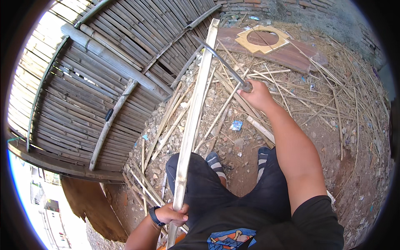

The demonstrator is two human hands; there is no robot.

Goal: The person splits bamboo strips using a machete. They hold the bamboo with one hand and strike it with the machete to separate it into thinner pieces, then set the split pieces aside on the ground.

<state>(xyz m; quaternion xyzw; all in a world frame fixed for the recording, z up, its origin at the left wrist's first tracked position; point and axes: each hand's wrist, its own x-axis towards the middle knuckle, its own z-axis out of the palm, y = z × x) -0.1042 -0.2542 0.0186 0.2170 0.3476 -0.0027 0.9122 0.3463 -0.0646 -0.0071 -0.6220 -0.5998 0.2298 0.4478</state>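
Observation:
Low at the front, my left hand (172,214) is wrapped round the lower part of a long split bamboo strip (195,106). The strip rises past my left knee, its pale hollow inner side facing me, and its far end reaches toward the bamboo wall. My right hand (257,96), arm stretched forward, grips the handle of a long-bladed knife (226,62). The dark blade slants up and left, and its tip lies across the strip near the far end. Whether the edge touches or cuts into the bamboo, I cannot tell.
A bamboo slat wall (104,83) stands on the left. Bamboo sticks (168,116) and stony rubble litter the ground around my feet. Farther off, a wooden board (233,41) lies under a yellowish frame with a round hole (243,40). A brick wall (333,21) closes the back.

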